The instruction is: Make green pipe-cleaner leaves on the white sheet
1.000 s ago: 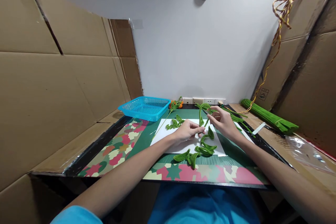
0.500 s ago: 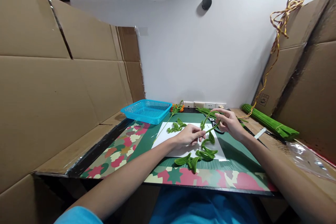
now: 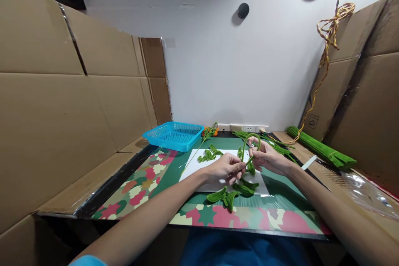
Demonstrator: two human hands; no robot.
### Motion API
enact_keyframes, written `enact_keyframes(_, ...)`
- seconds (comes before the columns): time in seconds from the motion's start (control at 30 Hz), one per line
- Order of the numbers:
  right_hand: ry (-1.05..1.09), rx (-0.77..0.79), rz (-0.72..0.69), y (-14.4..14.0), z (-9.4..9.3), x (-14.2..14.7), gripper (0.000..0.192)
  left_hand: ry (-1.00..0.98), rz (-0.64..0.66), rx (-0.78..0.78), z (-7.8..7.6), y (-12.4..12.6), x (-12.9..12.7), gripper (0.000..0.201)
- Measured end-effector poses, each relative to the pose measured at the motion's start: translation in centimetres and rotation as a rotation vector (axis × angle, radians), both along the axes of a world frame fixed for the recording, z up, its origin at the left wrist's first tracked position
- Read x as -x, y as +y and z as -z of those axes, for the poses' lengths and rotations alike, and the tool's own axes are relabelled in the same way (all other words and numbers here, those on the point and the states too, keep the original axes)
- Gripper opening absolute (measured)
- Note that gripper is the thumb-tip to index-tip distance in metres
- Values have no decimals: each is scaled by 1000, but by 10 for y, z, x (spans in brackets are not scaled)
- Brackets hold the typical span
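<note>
My left hand is closed, its thumb and fingers pinching the lower end of a bent green pipe cleaner above a white sheet of paper. My right hand pinches the same pipe cleaner on its other side, so it arches up as a narrow loop between the hands. Below them, fuzzy green leaf shapes made of bent pipe cleaners lie at the sheet's front edge. Another cluster of such leaf shapes rests at the sheet's back left. My right hand partly covers things behind it.
A blue plastic basket stands at the back left, beside an orange flower with a green stem. Loose green pipe cleaners lie behind my right hand. A thick bundle of them is at the right, near clear plastic and cardboard walls.
My right hand has come closer to my left, and the pipe cleaner's loop is narrower and more upright. The view has tilted slightly upward. The leaf shapes stay where they were.
</note>
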State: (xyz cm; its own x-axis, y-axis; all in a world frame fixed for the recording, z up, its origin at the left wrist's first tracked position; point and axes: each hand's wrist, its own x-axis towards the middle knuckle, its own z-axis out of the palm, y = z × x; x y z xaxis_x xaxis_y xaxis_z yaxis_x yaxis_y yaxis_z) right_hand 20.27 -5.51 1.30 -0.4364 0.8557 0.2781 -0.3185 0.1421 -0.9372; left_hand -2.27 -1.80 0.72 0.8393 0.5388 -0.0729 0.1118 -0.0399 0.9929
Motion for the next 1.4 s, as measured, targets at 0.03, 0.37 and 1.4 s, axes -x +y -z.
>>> enact_keyframes(0.03,14,-3,12,1,0,0,51,2,-1,4,0,-1,0,60)
enact_keyframes(0.37,-63,-30,-19,6,3,-10,51,41,79,54,-3,-2,-1,56)
enact_keyframes(1.4,-96,-96,147,9,0,-18,35,-118,-278,74,0,1,-7,42)
